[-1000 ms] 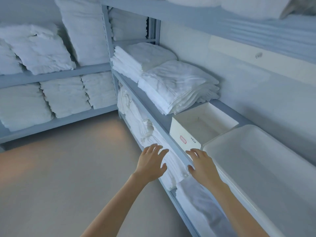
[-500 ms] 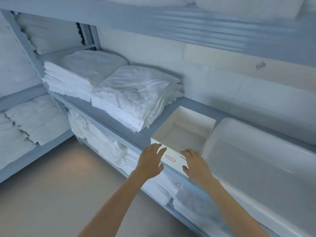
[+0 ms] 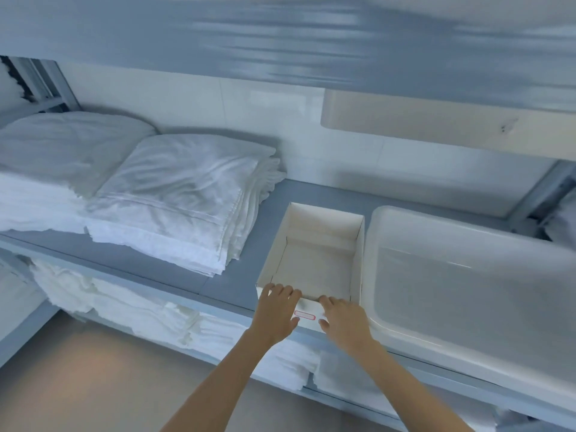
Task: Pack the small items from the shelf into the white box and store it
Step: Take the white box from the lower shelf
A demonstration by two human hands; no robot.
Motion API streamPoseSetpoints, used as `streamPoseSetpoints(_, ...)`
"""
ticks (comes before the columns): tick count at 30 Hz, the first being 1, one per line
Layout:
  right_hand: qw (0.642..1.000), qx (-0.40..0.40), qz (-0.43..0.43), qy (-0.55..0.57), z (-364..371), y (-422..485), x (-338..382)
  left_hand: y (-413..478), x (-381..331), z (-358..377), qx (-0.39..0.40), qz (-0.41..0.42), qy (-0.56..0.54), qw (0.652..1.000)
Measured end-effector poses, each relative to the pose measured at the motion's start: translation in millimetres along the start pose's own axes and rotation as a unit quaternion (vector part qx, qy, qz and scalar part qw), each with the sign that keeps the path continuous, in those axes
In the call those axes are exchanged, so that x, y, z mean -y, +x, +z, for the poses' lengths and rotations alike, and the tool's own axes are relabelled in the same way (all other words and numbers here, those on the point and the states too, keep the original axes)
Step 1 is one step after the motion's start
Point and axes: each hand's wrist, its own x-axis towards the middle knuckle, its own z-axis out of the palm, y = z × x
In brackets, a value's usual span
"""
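The white box sits open and empty at lower centre of the frame, on the blue shelf, its long axis running away from the person toward the wall — between folded linens on the frame's left and a pale tub just beside it on the right. Both hands meet its near wall: the left hand and right hand lie with fingers loosely spread over the front rim, touching but not yet clamped — equally near, so pulling it straight out looks likely.

Grey metal shelving, pale tiled wall, beige floor.
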Motion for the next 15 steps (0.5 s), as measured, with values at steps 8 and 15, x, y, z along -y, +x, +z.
streamPoseSetpoints(8,0.992,-0.125,0.028,-0.02,22.6,-3.7,9.1,-3.3,-2.4,13.3,-0.087,-0.013,0.015,0.996)
streamPoseSetpoints(15,0.988,-0.143,-0.02,-0.049,22.2,-4.0,7.6,-8.9,-6.8,19.2,-0.143,-0.05,-0.001,0.988)
